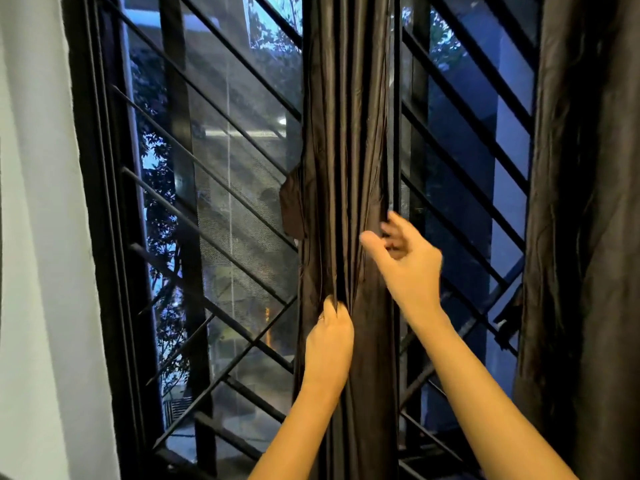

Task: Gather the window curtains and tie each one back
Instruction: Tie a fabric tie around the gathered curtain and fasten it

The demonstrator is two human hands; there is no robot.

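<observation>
Farthest left, a plain white wall (34, 237) runs down beside the black window frame (100, 237). Across the left half of the window, slanted black metal bars (221, 188) cross in front of a fine grey mesh screen (242, 161), with leafy trees (156, 216) showing dimly outside.

At the window's middle upright hangs the dark brown pleated curtain (346, 133), drawn into a narrow column of tight vertical folds. A small brown fabric flap (292, 206) sticks out from its left edge, about halfway up the window.

Your left hand (329, 341) is low on this gathered curtain, near its left edge. Its fingers are curled into the folds and pinch a bunch of cloth, the back of the hand facing you. A thin ring (321, 317) shows on one finger.

Your right hand (407, 261) is higher, at the curtain's right edge. Its fingers are spread and loosely bent, holding nothing. The thumb lies over the front of the folds, while the blurred fingertips are at the cloth's right edge. Whether they touch it, you cannot tell.

Right of that, more slanted bars cross a deep blue pane (460, 188).

Along the window's right edge hangs a second dark brown curtain (581, 237), loose and well apart from both hands.
</observation>
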